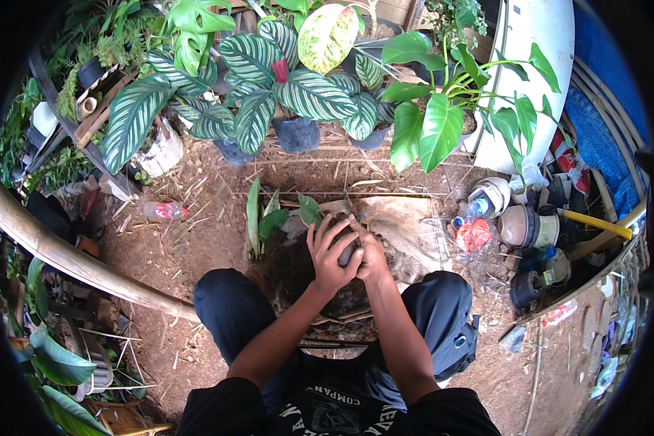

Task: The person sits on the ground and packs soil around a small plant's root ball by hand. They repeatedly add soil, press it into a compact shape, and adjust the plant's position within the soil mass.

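Observation:
My left hand (332,253) and my right hand (369,250) are both cupped around a dark, rounded clump of soil (349,252) between my knees. The fingertips of the two hands meet at its far side. A small variegated leaf (309,211) stands just beyond my left hand; whether it grows from the clump, I cannot tell. Below my hands, dark loose soil (289,267) lies on a worn, pale sack (409,229). Upright, light-edged leaves (254,218) stand at the left side of the soil.
Potted striped-leaf plants (297,133) and a broad-leaved green plant (441,125) line the far side. A plastic bottle (164,210) lies at left, near a bamboo pole (87,267). Stacked pots (515,224), a crumpled red plastic bag (473,235) and a yellow stick (597,223) are at right.

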A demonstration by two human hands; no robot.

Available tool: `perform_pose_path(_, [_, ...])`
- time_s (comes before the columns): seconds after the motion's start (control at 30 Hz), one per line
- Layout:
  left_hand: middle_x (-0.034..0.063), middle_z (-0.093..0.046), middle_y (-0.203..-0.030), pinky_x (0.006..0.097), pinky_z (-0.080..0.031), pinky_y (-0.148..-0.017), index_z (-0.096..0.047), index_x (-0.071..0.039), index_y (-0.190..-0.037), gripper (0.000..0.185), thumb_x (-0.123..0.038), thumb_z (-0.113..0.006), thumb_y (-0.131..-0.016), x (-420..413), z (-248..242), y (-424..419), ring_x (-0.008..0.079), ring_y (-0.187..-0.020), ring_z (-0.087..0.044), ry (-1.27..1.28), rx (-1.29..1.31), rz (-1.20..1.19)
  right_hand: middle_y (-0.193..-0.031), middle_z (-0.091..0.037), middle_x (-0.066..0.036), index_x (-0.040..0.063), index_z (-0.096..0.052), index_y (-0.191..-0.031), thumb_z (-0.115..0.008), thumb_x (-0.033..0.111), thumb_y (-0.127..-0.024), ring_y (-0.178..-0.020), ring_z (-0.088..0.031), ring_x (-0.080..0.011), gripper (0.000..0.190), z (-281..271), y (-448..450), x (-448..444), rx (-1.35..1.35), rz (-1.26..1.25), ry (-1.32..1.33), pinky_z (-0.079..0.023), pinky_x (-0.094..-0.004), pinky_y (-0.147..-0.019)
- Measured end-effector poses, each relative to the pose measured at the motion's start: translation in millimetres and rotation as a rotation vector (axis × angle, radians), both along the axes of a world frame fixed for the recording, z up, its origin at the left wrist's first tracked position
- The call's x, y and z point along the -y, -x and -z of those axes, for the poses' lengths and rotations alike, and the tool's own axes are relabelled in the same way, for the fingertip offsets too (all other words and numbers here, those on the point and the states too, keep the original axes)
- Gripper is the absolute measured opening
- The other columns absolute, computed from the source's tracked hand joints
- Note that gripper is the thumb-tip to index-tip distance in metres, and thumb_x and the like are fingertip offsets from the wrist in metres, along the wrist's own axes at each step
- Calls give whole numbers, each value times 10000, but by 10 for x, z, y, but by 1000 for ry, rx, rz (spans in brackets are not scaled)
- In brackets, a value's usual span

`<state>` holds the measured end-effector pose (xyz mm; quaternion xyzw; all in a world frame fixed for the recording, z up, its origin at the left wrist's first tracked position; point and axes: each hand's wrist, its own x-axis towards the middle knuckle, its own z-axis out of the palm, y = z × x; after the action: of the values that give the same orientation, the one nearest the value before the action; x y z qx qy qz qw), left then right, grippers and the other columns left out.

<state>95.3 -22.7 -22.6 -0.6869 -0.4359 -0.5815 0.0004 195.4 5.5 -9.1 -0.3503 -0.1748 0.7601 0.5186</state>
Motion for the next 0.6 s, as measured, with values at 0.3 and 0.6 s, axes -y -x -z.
perform_pose_path(0.3, [131, -611, -1265, 552, -237, -1106, -669, -66, -1138, 513, -483, -434, -954, -119, -100, 51, 379, -1258, -507, 42, 143, 88, -1179, -624, -84, 84, -549, -1285, -397, 590, -965, -1074, -608, -224, 617, -321, -45, 42, 25, -25, -63, -491, -421, -933])
perform_pose_path(0.6, [176, -646, -1186, 540, -344, -1044, -649, -22, -1146, 570, -493, -374, -981, -223, -170, 92, 395, -1187, -555, 12, 323, 131, -1135, -641, -38, 110, -562, -1264, -523, 386, -928, -1007, -619, -174, 437, -347, -25, 100, 100, -106, -90, -500, -357, -876])
